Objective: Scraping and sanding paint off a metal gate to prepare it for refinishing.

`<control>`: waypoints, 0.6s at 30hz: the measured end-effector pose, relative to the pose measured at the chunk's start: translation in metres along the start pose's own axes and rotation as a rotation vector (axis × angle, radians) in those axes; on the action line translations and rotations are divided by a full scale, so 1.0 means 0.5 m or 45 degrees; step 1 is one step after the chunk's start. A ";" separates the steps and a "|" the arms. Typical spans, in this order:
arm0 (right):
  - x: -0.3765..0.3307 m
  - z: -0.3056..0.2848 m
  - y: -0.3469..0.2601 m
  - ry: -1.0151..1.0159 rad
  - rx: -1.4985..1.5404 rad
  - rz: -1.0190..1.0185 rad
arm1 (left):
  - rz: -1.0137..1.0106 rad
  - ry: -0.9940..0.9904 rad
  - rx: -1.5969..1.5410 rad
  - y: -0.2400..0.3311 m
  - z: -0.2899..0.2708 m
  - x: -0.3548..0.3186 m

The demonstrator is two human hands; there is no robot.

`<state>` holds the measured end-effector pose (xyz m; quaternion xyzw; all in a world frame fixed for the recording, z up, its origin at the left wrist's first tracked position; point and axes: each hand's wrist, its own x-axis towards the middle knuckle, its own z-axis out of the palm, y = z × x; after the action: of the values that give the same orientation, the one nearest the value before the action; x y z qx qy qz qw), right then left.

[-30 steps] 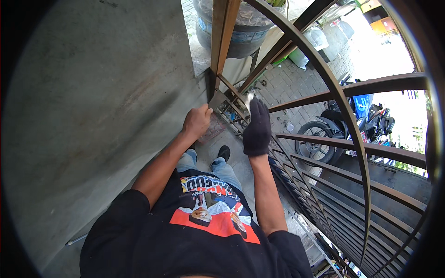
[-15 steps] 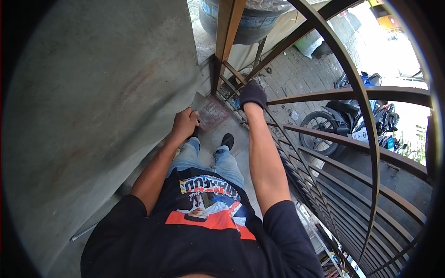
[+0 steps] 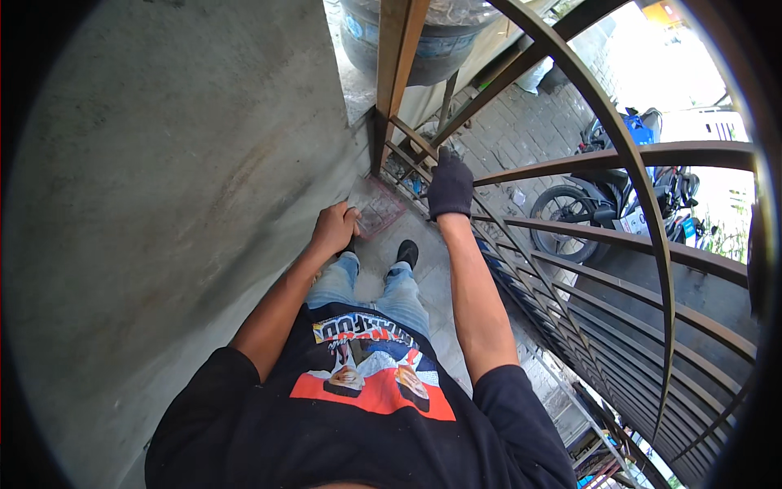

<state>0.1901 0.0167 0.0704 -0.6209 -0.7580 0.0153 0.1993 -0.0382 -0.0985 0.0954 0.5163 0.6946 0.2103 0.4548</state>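
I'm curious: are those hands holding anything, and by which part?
Can't tell: the left hand hides any hold, and whether the gloved right hand grips a brown bar is unclear.

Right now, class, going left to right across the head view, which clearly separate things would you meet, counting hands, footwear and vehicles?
Bare left hand, dark right shoe, gloved right hand, black motorcycle.

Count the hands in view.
2: the bare left hand by the grey wall, and the gloved right hand at the metal bars; its grip there isn't clear. No others show.
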 end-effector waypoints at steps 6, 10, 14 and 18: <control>-0.016 0.004 -0.006 0.194 -0.155 -0.240 | 0.034 0.007 -0.064 0.013 -0.008 0.013; -0.001 0.030 0.002 0.095 -0.155 -0.103 | 0.111 0.010 0.085 0.004 -0.010 0.020; -0.049 -0.040 0.032 -0.006 -0.201 -0.554 | 0.039 0.064 0.043 -0.011 -0.030 0.014; -0.069 -0.072 0.040 -0.061 -0.070 -0.612 | 0.026 0.132 -0.034 -0.026 -0.041 0.016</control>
<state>0.2256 -0.0195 0.0882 -0.4273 -0.8886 -0.0386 0.1623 -0.0630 -0.0923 0.0923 0.5055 0.7090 0.2508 0.4229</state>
